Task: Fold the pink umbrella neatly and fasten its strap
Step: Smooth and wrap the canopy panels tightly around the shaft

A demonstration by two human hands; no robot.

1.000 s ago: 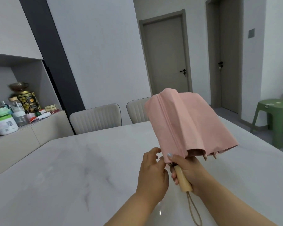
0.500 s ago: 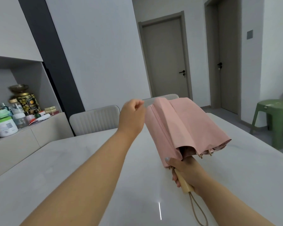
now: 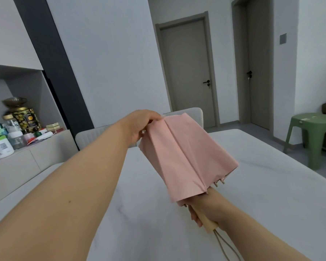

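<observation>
**Pink umbrella held above the surface by both hands**

Head view: the pink umbrella, matte fabric in soft pleats, tilts above the glossy marbled surface. The left hand pinches its top edge; the right hand wraps fingers round the pale wooden handle.

The umbrella is held above the table, its top toward 11 o'clock and its handle toward 5. The left hand is at the top end, the right hand at the handle. Two chairs stand behind the table at 12, a sideboard at 9, a stool at 3.
</observation>
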